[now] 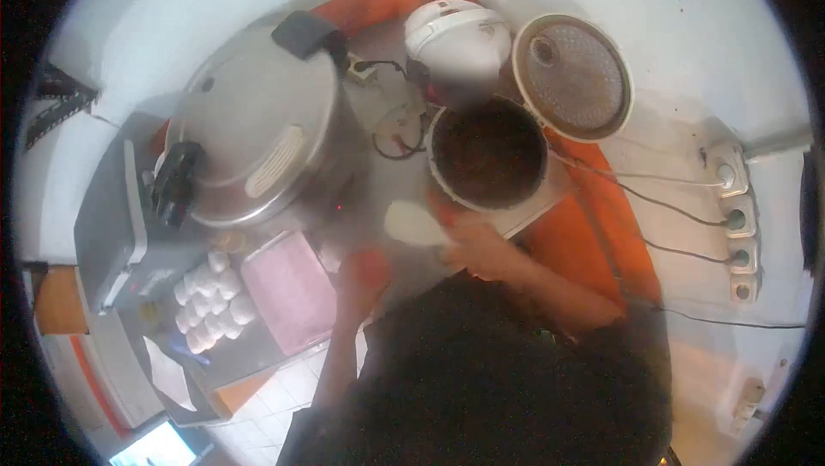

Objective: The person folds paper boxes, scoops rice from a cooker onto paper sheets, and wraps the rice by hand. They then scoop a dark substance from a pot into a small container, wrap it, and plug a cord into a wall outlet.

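My right hand [481,247] is closed around the handle of a pale rice paddle [414,224]. Its flat head points left, just below an open rice cooker [440,181]. Inside the cooker lies something dark brown [490,152]; the lid [574,79] is tilted back at the upper right. My left hand [364,272] is to the left of the paddle, close to a pale pink rectangular container [290,292]. Blur and haze hide its fingers, so I cannot make out whether it holds anything.
A large metal pressure cooker [258,114] with black handles stands at the left. Behind the rice cooker is a white rounded appliance [457,41]. Several white wrapped pieces [210,303] lie beside the pink container. Cables run to wall sockets [737,219] at the right.
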A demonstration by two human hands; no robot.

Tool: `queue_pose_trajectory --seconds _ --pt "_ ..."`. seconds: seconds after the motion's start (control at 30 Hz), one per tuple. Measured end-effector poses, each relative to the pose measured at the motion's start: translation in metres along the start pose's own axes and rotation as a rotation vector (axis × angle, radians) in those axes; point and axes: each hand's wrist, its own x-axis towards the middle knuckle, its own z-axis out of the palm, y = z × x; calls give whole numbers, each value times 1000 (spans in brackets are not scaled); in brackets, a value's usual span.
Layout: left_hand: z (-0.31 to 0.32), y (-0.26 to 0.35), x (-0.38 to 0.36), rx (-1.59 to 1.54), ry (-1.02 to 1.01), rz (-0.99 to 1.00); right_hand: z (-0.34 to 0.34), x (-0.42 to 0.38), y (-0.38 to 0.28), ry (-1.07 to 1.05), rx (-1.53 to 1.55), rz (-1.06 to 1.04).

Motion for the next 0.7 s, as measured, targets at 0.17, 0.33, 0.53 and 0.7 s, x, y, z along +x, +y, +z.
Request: queue_pose_trajectory --seconds 0.17,0.33,0.53,0.7 --pt "15 27 21 -227 -79 32 -136 7 16 165 -229 178" --pt "24 86 72 -292 -244 178 -157 78 43 62 -556 270" --pt "33 84 81 -462 -265 89 -129 112 97 30 -565 253" --pt "43 54 91 -488 -250 114 -148 105 43 157 -481 294"
